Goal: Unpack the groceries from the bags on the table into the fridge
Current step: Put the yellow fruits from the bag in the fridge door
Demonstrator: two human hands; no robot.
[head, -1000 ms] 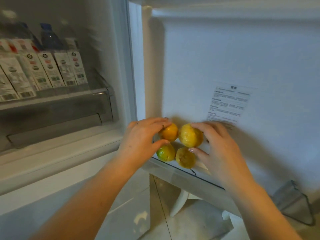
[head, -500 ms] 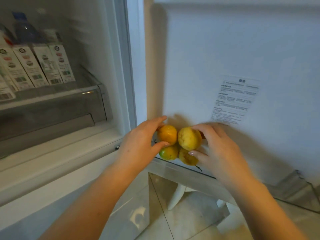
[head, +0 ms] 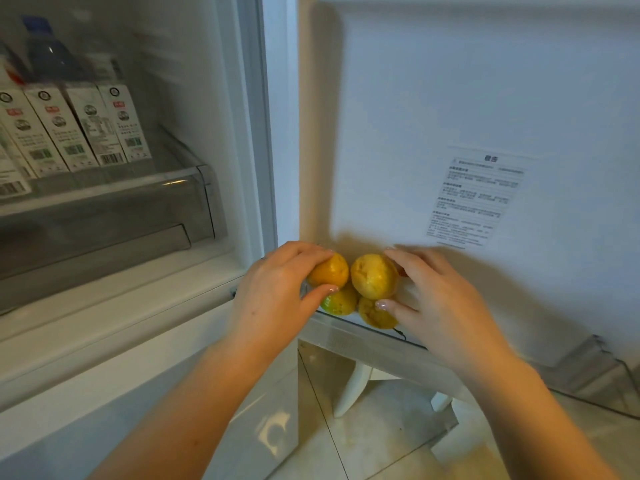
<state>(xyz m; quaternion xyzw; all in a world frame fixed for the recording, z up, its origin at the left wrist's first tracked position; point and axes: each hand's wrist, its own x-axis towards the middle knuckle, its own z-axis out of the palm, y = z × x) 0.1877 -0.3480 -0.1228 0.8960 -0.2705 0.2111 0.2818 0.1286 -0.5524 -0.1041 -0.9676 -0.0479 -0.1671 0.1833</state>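
Fig.: You stack citrus on the fridge shelf (head: 346,327), door beside it open.

Largest first: door bin (head: 104,188) w/ milk cartons (head: 86,129); your left hand (head: 277,299), fingers curled over the orange fruit (head: 330,271); right hand (head: 440,306), fingers round the yellow fruit (head: 374,276). Vs. 1 s ago, both top fruits sit closer over the green fruit (head: 337,303) & lower yellow one (head: 375,315). Stack looks near settled; release seems close.

Sticker print (head: 474,199) too small to read, leftmost cartons (head: 10,168) cut off, bottle (head: 52,57) blurred.
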